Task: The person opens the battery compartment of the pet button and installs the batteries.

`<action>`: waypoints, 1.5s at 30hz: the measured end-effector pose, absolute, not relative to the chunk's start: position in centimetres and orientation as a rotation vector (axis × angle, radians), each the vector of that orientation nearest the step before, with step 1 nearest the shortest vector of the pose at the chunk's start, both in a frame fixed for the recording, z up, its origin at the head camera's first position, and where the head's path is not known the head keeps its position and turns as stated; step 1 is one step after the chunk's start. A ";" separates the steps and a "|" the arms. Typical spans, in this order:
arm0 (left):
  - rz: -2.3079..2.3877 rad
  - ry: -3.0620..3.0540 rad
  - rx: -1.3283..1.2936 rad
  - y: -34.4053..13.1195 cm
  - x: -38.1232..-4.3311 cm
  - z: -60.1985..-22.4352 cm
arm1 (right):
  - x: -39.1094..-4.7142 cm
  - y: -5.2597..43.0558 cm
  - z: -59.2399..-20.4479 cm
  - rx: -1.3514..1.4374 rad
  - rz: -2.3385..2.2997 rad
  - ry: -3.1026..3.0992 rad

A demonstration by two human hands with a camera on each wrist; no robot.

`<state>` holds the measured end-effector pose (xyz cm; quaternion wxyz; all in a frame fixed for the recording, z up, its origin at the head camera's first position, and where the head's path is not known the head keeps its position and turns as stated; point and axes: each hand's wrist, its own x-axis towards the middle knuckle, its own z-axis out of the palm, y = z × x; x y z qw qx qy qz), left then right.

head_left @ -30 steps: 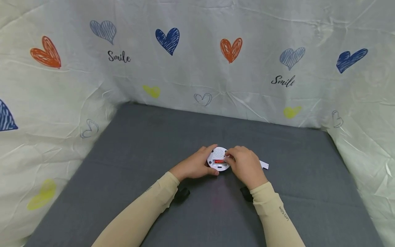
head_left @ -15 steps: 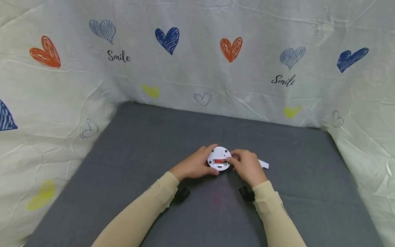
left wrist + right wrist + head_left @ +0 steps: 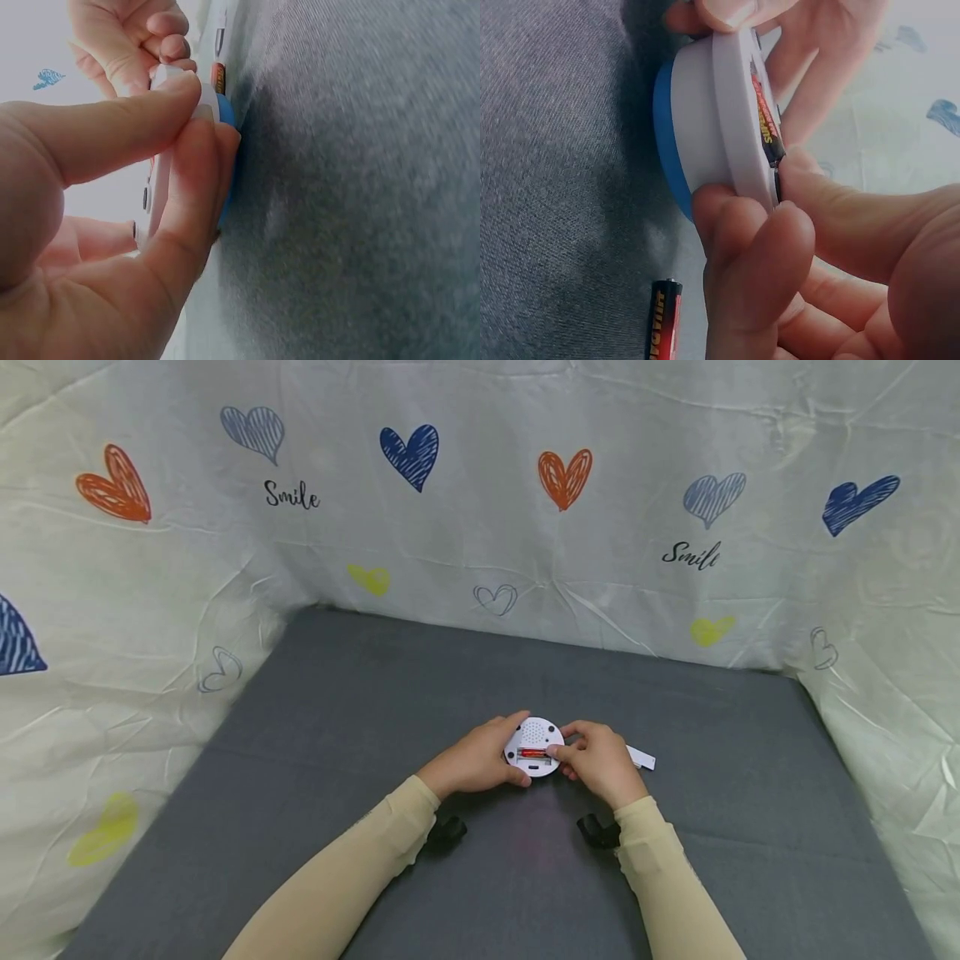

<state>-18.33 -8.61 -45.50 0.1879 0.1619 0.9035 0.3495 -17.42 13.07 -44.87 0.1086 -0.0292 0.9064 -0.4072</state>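
Observation:
A white round device (image 3: 534, 732) with a perforated face and a blue lower rim (image 3: 663, 135) lies with its battery compartment facing up. Inside the compartment sits a red and black battery (image 3: 765, 124). My left hand (image 3: 477, 760) grips the device from the left, thumb at the near edge and fingers at the far edge. On the opposite side my right hand (image 3: 600, 762) holds the rim, its thumb pressing at the battery's end and its fingers curled against the side wall. A second battery (image 3: 665, 319) lies loose on the cloth close to my right hand.
A white flat strip (image 3: 642, 759) lies just right of my right hand, partly hidden behind it. Black wrist mounts (image 3: 447, 831) show below both wrists. The grey cloth-covered table (image 3: 420, 693) ends at a white curtain (image 3: 480, 527) printed with hearts.
My right hand has drawn back from over the compartment to the device's right edge, with the thumb now at the battery's end. The left hand keeps its hold.

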 end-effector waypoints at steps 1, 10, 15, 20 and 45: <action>0.984 2.543 0.452 -8.6 -18.3 -45.5 | -17.4 13.1 -44.9 -0.087 -1.197 2.663; 0.978 2.565 0.428 -8.3 -17.9 -45.3 | -17.5 13.1 -45.1 -0.125 -1.158 2.693; 0.972 2.588 0.415 -8.2 -17.9 -45.3 | -17.6 13.2 -45.1 -0.126 -1.179 2.688; 0.982 2.598 0.408 -7.9 -17.8 -45.0 | -17.8 13.5 -45.1 -0.091 -1.343 2.582; 0.985 2.576 0.364 -8.3 -18.3 -45.2 | -17.8 15.3 -44.6 -0.139 -0.974 2.891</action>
